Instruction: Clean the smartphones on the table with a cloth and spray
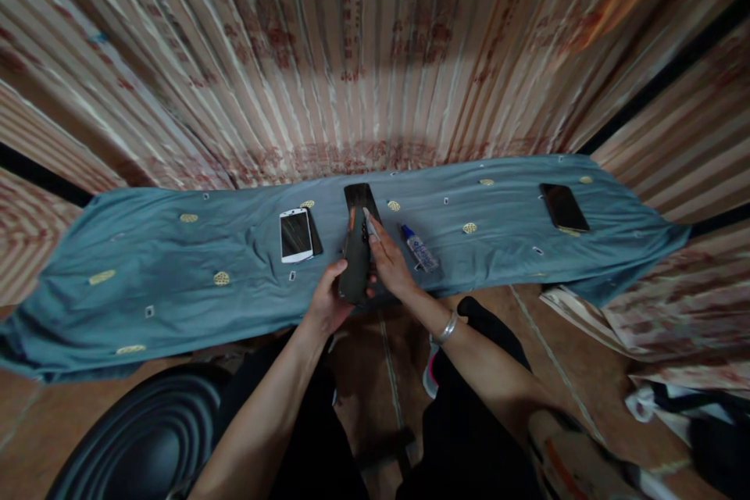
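Note:
My left hand [330, 297] grips the lower end of a dark phone [355, 269], its thumb along the left edge and fingertips showing at the right edge. The phone's back faces up, with lenses near the top right. My right hand [391, 259] is closed around a small pale thing [369, 223], possibly a folded wipe, held against the phone by the lenses. Beyond the held phone, a second dark phone [358, 194] lies partly covered. Right of my hands lies a small clear bottle [423, 254] with a blue cap.
A white phone [296, 236] rests partly over a dark one [317, 237] on the left. Another black phone [564, 208] lies far right. A blue-green cloth [176, 250] covers the table. Striped curtains [380, 55] hang behind. A black round stool [141, 445] stands lower left.

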{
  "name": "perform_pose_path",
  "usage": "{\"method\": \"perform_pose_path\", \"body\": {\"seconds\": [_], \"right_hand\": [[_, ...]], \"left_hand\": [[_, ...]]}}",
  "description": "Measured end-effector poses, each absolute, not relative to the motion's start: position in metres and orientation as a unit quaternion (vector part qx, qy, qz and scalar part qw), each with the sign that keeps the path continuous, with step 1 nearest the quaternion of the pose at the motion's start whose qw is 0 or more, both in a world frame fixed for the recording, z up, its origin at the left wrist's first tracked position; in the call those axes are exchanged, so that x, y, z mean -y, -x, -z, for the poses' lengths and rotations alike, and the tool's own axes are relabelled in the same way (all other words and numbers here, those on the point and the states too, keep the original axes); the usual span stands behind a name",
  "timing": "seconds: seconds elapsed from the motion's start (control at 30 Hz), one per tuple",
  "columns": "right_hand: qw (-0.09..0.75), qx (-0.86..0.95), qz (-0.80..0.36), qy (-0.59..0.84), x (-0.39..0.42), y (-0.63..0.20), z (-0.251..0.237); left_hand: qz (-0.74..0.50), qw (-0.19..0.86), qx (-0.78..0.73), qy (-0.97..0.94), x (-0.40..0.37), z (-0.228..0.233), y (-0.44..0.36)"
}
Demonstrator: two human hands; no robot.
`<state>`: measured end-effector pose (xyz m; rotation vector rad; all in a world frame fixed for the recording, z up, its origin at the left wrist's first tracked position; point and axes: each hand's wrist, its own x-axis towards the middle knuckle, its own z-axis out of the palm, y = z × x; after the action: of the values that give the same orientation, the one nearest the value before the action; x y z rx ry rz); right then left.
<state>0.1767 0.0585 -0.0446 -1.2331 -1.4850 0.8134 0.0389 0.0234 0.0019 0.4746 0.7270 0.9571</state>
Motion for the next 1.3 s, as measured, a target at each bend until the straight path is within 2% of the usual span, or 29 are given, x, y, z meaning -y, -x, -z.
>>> {"method": "perform_pose_path", "body": {"seconds": [0.27, 0.6, 0.97, 1.3], "right_hand": [[0.484, 0.646, -0.295, 0.511, -0.057, -0.17, 0.033], [0.507, 0.71, -0.218, 0.438, -0.062, -0.172, 0.023], [0.473, 0.755, -0.266, 0.368, -0.025, -0.159, 0.016], [0.468, 0.75, -0.257, 0.39, -0.017, -0.158, 0.018]], "left_hand": [[-0.451, 0.801, -0.348, -0.185, -0.024, -0.003, -0.038], [-0.45, 0.79, -0.364, -0.203, -0.024, 0.007, -0.041], [-0.527, 0.745, -0.391, -0.119, -0.044, -0.002, -0.036], [-0.534, 0.749, -0.372, -0.127, -0.046, 0.003, -0.037]]}}
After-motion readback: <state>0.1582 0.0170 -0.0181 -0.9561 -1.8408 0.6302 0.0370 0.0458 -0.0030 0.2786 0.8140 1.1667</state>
